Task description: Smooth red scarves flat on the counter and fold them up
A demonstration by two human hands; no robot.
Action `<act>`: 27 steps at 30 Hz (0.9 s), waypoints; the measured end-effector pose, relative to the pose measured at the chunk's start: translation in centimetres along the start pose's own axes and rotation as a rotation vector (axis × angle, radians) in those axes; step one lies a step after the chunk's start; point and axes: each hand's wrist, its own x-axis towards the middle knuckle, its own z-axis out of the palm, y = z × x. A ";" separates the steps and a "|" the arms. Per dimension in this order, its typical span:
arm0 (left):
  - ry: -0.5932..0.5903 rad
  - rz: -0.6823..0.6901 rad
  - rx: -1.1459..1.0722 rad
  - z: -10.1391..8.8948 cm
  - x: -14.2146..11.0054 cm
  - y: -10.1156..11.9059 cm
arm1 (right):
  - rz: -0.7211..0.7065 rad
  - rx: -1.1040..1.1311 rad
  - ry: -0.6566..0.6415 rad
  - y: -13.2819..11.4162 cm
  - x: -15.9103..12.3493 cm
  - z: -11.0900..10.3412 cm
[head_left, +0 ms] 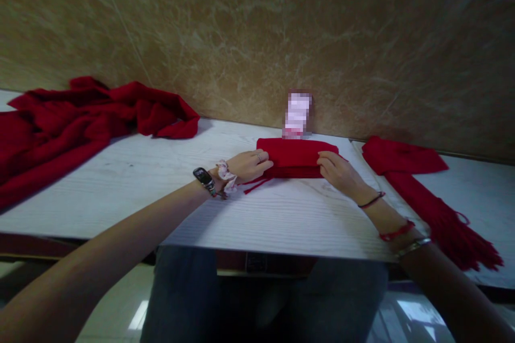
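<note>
A red scarf (295, 156), folded into a flat rectangle, lies on the white wood-grain table (257, 214) in front of me. My left hand (251, 165) is closed on its left end, fingers bent over the cloth. At the opposite end my right hand (338, 171) pinches the edge between thumb and fingers. A few red strands stick out below my left hand. The undersides of the folds are hidden.
On the left lies a crumpled heap of red cloth (88, 118). To the right is another red scarf (414, 193) with a fringed end. A phone-like upright object (298, 112), blurred out, leans against the brown marbled wall (241, 37).
</note>
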 end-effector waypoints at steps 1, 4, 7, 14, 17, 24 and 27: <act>0.028 -0.012 -0.004 0.2 0.0 0.2 | -0.017 -0.004 -0.017 -0.1 0.0 0.2; 0.114 -0.098 -0.027 0.5 0.0 0.6 | -0.010 -0.007 -0.020 -0.3 0.2 0.4; 0.094 -0.141 -0.032 0.2 0.5 0.8 | 0.017 0.016 -0.010 -0.5 0.4 0.3; 0.035 -0.132 -0.104 -0.4 0.6 0.6 | 0.056 0.168 -0.031 0.2 0.3 -0.2; 0.051 -0.059 -0.214 -1.0 1.1 0.1 | 0.105 0.224 0.030 0.3 1.2 -0.6; 0.083 -0.271 -0.322 -1.5 5.5 0.7 | 0.147 0.096 -0.045 -0.3 4.7 1.2; -0.129 -0.300 -0.317 0.4 5.7 1.5 | 0.177 0.000 -0.235 -0.2 4.4 2.3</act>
